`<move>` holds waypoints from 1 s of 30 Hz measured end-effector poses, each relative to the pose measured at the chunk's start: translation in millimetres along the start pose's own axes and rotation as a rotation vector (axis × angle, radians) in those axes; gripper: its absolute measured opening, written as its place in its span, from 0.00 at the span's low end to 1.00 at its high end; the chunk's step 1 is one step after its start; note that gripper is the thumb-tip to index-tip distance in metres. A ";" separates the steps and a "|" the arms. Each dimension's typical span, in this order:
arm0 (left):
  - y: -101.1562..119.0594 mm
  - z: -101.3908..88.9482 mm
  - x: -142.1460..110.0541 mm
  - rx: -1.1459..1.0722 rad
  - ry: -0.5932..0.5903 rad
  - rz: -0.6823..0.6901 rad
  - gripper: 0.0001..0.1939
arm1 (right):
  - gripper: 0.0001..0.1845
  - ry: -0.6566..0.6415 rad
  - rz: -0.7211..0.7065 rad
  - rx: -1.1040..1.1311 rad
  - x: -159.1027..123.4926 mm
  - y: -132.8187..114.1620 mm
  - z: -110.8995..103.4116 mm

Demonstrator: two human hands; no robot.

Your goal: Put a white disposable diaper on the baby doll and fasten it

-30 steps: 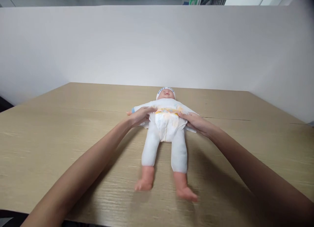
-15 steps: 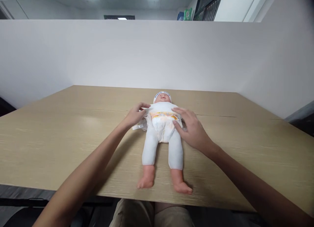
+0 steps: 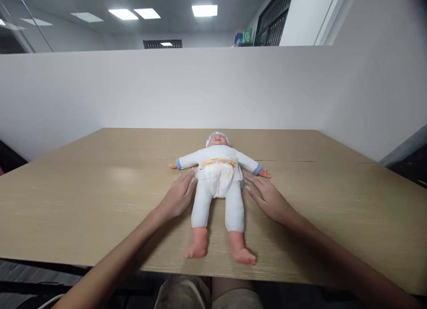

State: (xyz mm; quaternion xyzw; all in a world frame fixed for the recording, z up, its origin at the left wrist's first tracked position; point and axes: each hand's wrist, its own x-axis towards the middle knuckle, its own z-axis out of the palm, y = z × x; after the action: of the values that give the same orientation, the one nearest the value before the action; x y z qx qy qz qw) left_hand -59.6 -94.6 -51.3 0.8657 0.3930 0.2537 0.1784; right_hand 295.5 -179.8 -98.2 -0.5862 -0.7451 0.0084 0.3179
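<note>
A baby doll in a white suit and cap lies on its back on the wooden table, arms spread, bare feet toward me. A white diaper with a yellow band wraps its waist. My left hand lies flat on the table beside the doll's left hip, fingers stretched, holding nothing. My right hand rests flat on the other side of the hips, fingers extended, fingertips close to the diaper's edge.
White partition walls enclose the table at the back and right. The table's near edge runs just below the doll's feet, with my knees under it. Ceiling lights and a dark window frame show above the partition.
Both hands have let go of the diaper at the doll's waist and dropped flat to the table beside its hips. The doll's arms now show. The camera has tilted up.
</note>
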 end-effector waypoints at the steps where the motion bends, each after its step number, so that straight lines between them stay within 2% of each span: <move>1: 2.8 -4.2 3.0 0.011 0.035 -0.037 0.34 | 0.26 0.050 0.017 -0.042 1.7 5.2 1.8; 3: 14.7 -11.4 16.3 0.016 0.104 -0.071 0.34 | 0.24 0.126 0.060 -0.114 8.9 15.4 5.0; 6: 40.7 -12.9 48.8 0.024 0.142 0.052 0.31 | 0.23 0.155 0.158 -0.164 21.0 28.3 9.1; 10: 65.8 4.3 95.2 0.082 0.037 0.278 0.25 | 0.23 0.139 0.283 -0.155 25.9 38.4 13.3; 14: 68.1 22.7 121.9 0.168 -0.099 0.322 0.24 | 0.25 0.062 0.377 -0.099 22.4 40.0 12.4; 17: 64.2 27.4 125.0 0.195 -0.116 0.323 0.27 | 0.27 -0.018 0.427 -0.007 24.0 36.1 3.9; 20: 62.8 27.2 121.9 0.201 -0.102 0.313 0.30 | 0.30 -0.100 0.416 0.160 34.8 29.0 -14.9; 23: 64.6 26.6 120.1 0.210 -0.114 0.296 0.33 | 0.31 -0.165 0.391 0.379 57.6 16.4 -37.0; 25: 66.3 26.7 120.2 0.215 -0.114 0.294 0.34 | 0.30 -0.191 0.365 0.424 77.9 3.5 -44.5; 27: 67.5 26.9 120.1 0.211 -0.107 0.297 0.32 | 0.28 -0.203 0.344 0.402 97.9 -12.1 -41.4; 30: 67.5 27.3 119.3 0.171 -0.094 0.281 0.29 | 0.25 -0.167 0.365 0.362 115.4 -34.7 -20.2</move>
State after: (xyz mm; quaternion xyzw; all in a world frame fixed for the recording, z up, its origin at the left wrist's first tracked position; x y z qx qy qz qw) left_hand 63.2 -48.0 -3.3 0.9351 0.2793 0.2008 0.0849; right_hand 262.4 -96.5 -15.3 -0.6419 -0.6370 0.2472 0.3481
